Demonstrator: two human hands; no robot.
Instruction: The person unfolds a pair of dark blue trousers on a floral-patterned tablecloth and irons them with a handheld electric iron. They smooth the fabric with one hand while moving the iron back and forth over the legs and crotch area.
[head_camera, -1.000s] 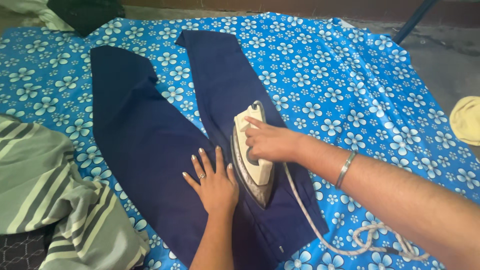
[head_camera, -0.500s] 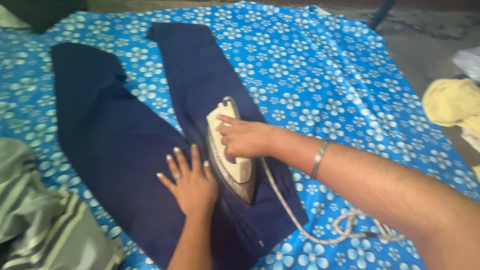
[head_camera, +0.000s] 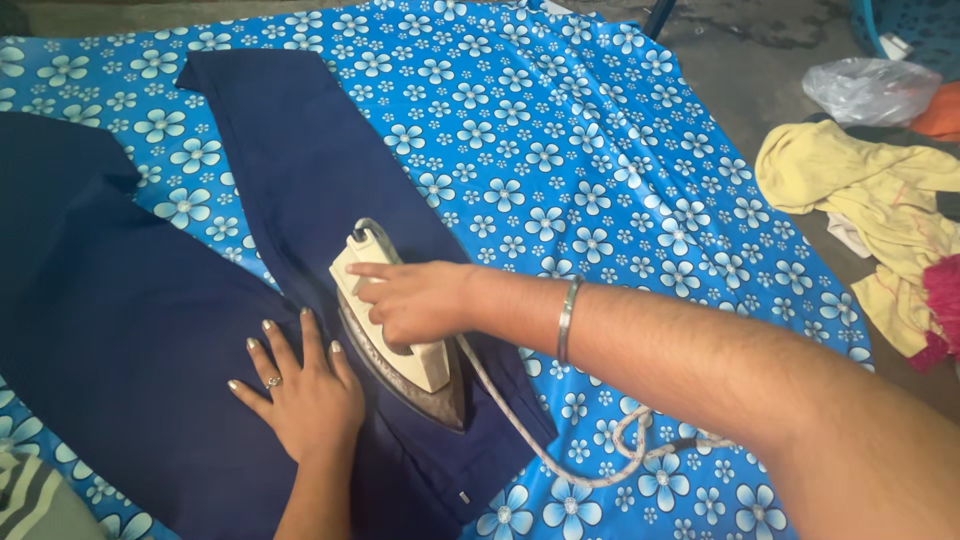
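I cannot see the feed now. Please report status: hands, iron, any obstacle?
Right hand grips iron on navy trousers. Left hand flat on the cloth beside it. Cord trails right; nothing blocking.

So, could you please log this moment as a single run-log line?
right hand: grips cream iron on navy trousers | left hand: flat on trousers beside iron | surface: blue floral sheet

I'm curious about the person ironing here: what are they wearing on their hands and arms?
Both forearms are bare, no sleeves in view. The right hand has a thin silver metal bangle at its wrist. The left hand wears a small ring and has pale, longish nails.
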